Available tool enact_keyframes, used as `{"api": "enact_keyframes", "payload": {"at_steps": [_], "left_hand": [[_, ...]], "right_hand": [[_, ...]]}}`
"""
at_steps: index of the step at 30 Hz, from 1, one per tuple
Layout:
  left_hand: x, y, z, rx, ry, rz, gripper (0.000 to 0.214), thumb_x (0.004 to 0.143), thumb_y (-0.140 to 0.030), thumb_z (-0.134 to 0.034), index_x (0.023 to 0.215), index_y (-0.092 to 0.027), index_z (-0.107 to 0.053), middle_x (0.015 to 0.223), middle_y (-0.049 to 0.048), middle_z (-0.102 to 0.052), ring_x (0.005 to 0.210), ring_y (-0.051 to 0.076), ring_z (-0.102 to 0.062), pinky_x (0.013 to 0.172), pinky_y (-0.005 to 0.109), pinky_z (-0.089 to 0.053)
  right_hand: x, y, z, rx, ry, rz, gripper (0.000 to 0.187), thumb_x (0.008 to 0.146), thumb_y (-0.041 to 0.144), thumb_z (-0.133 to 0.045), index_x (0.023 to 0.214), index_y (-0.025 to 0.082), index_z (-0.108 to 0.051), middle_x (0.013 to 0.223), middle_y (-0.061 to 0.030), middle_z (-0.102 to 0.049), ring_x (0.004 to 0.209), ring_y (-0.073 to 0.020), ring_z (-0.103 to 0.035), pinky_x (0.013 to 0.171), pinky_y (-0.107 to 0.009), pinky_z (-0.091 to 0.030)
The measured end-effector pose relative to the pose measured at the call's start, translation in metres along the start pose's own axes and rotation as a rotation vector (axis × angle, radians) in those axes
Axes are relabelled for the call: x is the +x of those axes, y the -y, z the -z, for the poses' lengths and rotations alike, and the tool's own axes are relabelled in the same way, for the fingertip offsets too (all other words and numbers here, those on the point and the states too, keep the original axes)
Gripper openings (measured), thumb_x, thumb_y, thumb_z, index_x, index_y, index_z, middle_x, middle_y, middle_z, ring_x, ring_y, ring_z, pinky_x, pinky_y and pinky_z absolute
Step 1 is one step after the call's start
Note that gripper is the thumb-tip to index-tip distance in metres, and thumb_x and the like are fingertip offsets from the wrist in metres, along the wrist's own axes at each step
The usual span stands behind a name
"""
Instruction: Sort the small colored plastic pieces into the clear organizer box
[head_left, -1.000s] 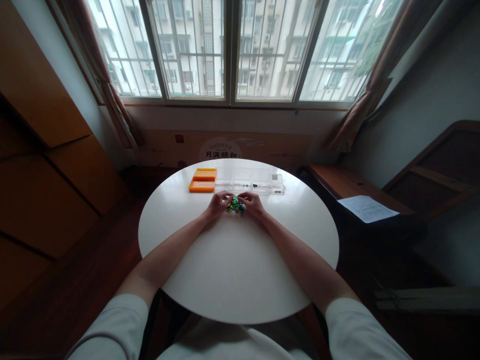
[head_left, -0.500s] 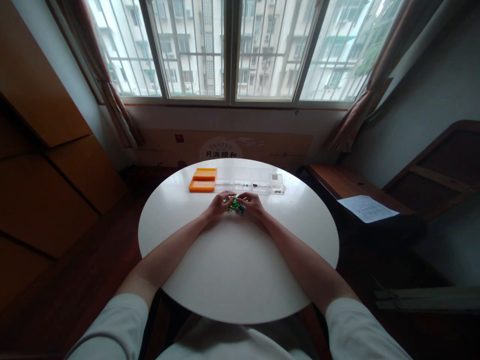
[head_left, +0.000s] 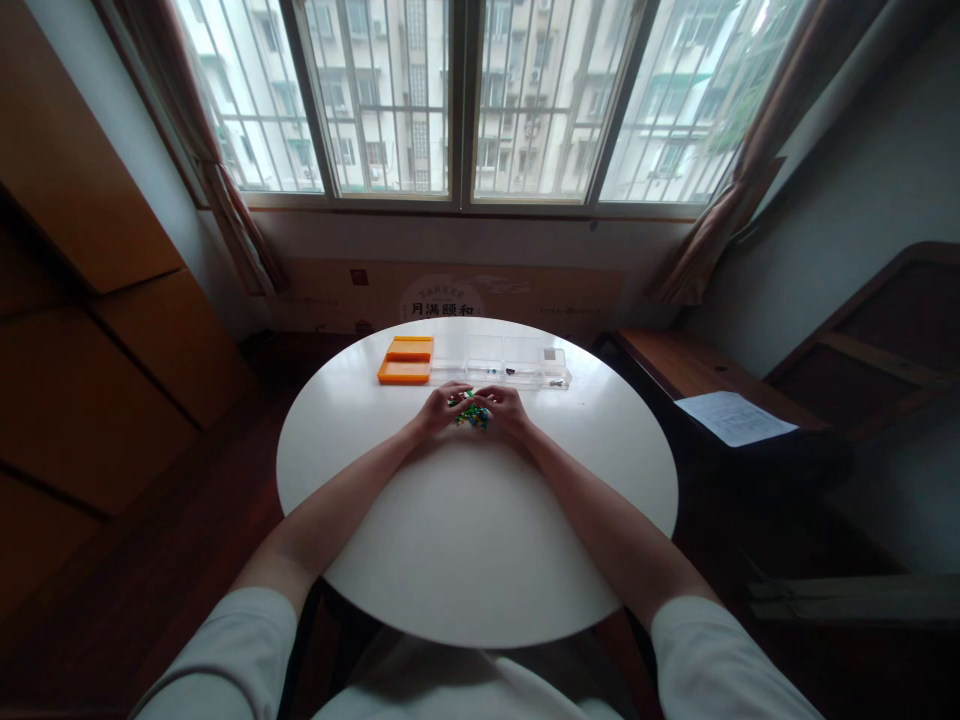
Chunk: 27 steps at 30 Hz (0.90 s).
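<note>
A small heap of little green, yellow and blue pieces [head_left: 472, 416], too small to name, lies on the white round table [head_left: 465, 540]. My left hand [head_left: 441, 405] rests at the heap's left side, its fingers bent inward over the pieces. From the right, my right hand [head_left: 505, 406] curls in the same way, thumb and fingers drawn together. The fingertips of both hands nearly meet above the heap. Whatever sits between them is too small to make out.
Behind my hands stands an orange tray [head_left: 405, 374] with two sections. Beside it runs a row of clear plastic boxes [head_left: 484, 352], several holding a few small bits. To the right, paper sheets [head_left: 735, 417] lie on a wooden bench [head_left: 660, 355].
Both hands stay over the heap, with only slight finger movement. The tray and the clear boxes have not moved.
</note>
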<state>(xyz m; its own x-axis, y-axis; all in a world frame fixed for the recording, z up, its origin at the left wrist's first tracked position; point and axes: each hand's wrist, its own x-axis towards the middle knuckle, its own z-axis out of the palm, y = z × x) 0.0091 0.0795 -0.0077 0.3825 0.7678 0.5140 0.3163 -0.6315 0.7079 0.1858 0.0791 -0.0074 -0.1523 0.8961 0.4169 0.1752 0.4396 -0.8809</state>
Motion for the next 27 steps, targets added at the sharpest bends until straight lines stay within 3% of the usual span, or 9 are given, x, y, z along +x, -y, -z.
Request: {"api": "enact_keyframes", "payload": {"at_steps": [12,20,27], "left_hand": [[0.0,0.003,0.0,0.013,-0.011,0.0,0.038,0.081,-0.041,-0.057,0.106,-0.013,-0.065,0.105,0.0113,-0.062,0.075,0.014,-0.062,0.071,0.028,-0.053],[0.001,0.012,0.0,0.155,-0.059,-0.093,0.033,0.084,-0.033,-0.054,0.113,-0.018,-0.062,0.113,0.0113,-0.06,0.106,0.023,-0.055,0.094,0.038,-0.043],[0.0,0.011,-0.002,0.208,-0.029,-0.136,0.035,0.088,-0.035,-0.048,0.117,-0.019,-0.059,0.116,0.0101,-0.059,0.109,0.024,-0.053,0.096,0.041,-0.041]], "right_hand": [[-0.001,0.001,-0.001,0.006,0.019,0.003,0.039,0.061,0.053,-0.068,0.071,0.015,-0.07,0.067,-0.0061,-0.067,0.055,-0.0134,-0.055,0.053,-0.026,-0.045],[-0.002,0.007,-0.001,0.031,0.006,-0.014,0.041,0.058,0.055,-0.069,0.07,0.016,-0.071,0.067,-0.0061,-0.068,0.056,-0.0147,-0.057,0.054,-0.027,-0.047],[-0.002,0.007,0.0,0.041,0.007,-0.006,0.04,0.061,0.054,-0.068,0.074,0.016,-0.071,0.073,-0.0073,-0.07,0.06,-0.0159,-0.06,0.059,-0.029,-0.049]]}}
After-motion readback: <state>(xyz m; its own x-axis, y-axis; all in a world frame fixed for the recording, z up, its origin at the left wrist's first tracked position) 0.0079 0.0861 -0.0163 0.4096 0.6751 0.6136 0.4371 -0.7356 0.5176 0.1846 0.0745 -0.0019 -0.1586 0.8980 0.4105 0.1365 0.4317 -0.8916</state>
